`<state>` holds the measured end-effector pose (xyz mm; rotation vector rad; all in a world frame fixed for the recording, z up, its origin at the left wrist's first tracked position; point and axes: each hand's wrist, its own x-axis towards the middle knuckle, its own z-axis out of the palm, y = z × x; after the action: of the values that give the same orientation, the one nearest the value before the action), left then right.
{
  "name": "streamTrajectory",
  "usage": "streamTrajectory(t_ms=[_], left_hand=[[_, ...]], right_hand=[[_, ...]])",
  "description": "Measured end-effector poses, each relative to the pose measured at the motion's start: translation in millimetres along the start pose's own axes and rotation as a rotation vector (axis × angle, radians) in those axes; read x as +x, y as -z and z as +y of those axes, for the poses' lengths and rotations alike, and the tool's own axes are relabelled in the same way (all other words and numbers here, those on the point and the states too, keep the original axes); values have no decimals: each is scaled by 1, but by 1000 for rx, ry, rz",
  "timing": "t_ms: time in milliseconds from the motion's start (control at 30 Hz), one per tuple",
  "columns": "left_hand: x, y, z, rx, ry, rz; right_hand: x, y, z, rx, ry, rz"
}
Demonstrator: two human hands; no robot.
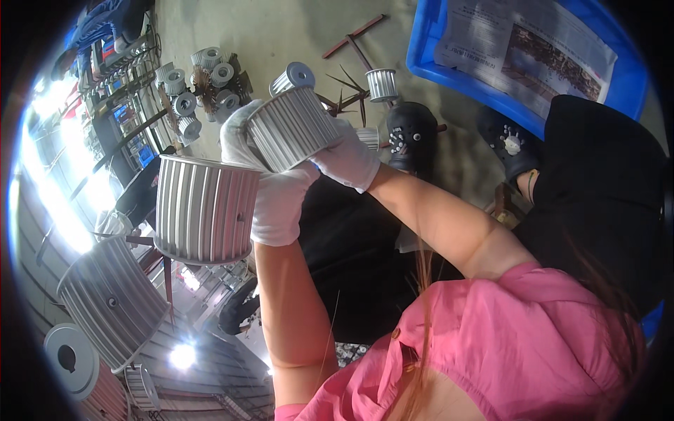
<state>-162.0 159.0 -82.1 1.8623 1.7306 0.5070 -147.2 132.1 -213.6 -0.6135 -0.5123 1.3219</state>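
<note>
Both my hands wear white gloves and are closed round a silvery toothed metal pulley [293, 128], tilted in front of me. My left hand [276, 203] grips it from the left and below, with gloved fingers showing behind its upper left side. Against its right side presses my right hand [349, 156], its fingertips partly hidden by the pulley. Just left of my left glove is a large grooved pulley [206, 209] with a small hole in its side. Beyond the held one, a smaller pulley [298, 74] shows its flat end and bore.
More pulleys, among them a wide grooved pulley [112, 302], stand at lower left. Clustered pulleys [184, 104] sit at upper left. A pulley [382, 85] rests by a spiked brown rack [351, 95]. A blue tray [421, 59] lined with newspaper lies upper right, near black clogs [414, 130].
</note>
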Motion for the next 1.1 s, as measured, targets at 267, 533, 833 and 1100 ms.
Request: streamTrajectory(t_ms=[267,533,833,1100], left_hand=[[0,-2,4,-124,5,-6],[3,-2,-10,-268,-17,-18],[2,-4,-16,-211,-91,1],[-20,-7,-23,-364,153,47]], right_hand=[[0,-2,5,-38,101,-35],[-5,17,8,-55,113,-3],[38,43,-94,-579,285,-273],[56,20,-127,-983,87,-529]])
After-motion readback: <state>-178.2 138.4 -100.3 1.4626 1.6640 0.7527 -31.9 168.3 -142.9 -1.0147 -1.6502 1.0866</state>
